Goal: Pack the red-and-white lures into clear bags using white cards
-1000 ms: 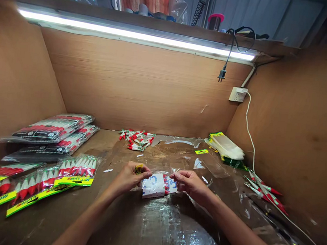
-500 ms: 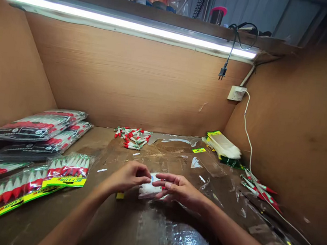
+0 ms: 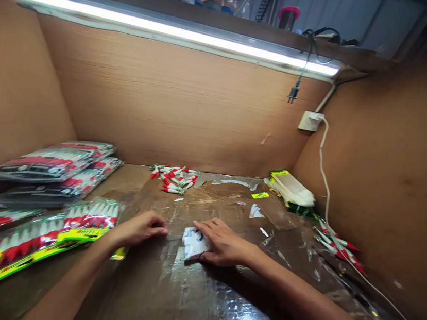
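Note:
A small white block with blue markings (image 3: 196,245), perhaps a wrapped packet, lies on the brown work surface. My right hand (image 3: 222,241) grips its right side, thumb on the near edge and fingers over the top. Left of it, apart from the block, my left hand (image 3: 146,228) is closed with its thumb and fingers pressed together; what it pinches, if anything, does not show clearly. Just under the left wrist a yellow tab (image 3: 120,253) peeks out, its remaining part hidden. Bags of red-and-white lures with yellow labels (image 3: 87,220) lie beyond the left forearm.
Loose red-and-white lures (image 3: 174,178) are heaped at the back. Stacked sealed bags (image 3: 55,161) stand at the left wall. Clear packaging sleeves (image 3: 291,188) sit back right, near more lures (image 3: 341,246) and a white cable (image 3: 324,179). A black plug (image 3: 293,93) hangs above.
My hands have drawn apart: the left moved left, the yellow tab shifting with it. My right hand has settled onto the white-and-blue block, which now shows more plainly.

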Demonstrator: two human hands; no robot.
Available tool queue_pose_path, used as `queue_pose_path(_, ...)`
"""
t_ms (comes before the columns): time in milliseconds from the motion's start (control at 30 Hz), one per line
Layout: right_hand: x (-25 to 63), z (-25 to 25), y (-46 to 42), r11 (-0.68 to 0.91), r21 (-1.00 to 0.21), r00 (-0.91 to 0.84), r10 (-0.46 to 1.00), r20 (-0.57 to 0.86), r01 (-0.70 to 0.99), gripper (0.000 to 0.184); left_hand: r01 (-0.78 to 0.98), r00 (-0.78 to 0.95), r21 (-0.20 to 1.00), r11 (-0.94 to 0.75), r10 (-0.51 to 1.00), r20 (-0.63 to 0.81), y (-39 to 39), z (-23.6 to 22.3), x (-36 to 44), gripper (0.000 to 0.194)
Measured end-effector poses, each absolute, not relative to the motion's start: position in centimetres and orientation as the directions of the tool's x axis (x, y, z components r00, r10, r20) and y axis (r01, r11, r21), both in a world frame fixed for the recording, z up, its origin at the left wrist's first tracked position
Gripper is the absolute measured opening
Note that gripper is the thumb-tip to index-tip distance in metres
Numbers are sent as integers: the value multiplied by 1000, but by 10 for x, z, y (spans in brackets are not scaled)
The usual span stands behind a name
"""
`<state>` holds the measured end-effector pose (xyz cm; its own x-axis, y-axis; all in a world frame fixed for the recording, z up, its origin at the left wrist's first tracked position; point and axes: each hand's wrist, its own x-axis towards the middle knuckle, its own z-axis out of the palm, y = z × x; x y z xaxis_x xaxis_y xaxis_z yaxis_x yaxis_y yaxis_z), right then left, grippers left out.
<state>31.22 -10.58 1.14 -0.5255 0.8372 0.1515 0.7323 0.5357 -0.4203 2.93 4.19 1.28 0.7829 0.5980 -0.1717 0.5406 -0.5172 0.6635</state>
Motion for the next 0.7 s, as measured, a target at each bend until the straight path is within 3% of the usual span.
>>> queue_pose_path(100, 337, 28, -108, 624, -391, -670, 742, 23, 677, 93, 546, 802, 536, -643, 587, -112, 46, 13, 33, 31)
queue_pose_path(167, 355, 36, -116, 616, -379, -672, 741, -19, 690, 89, 530, 819, 425, -733, 573, -33, 45, 16, 41, 25)
queue_pose_path(300, 365, 28, -143, 431, -406, -412, 901, 138, 806, 47, 652, 698, 110, -750, 650, 299, 13, 23, 65, 28)
queue_pose_path(367, 355, 15, -156, 245, -445, -154, 961, 230, 861, 33, 703, 668, 85, -706, 697, 261, -14, 20, 78, 27)
queue_pose_path(433, 341, 2, -168, 96, -458, 35, 963, 269, 884, 51, 729, 659, 105, -677, 735, 159, -40, 11, 88, 40)
queue_pose_path(533, 323, -9, -178, 72, -406, 51, 958, 284, 911, 66, 786, 608, -22, -618, 767, 203, -66, -4, 98, 48)
queue_pose_path(700, 320, -11, -176, 110, -372, 4, 956, 294, 922, 42, 779, 626, -86, -621, 765, 148, -66, 0, 105, 25)
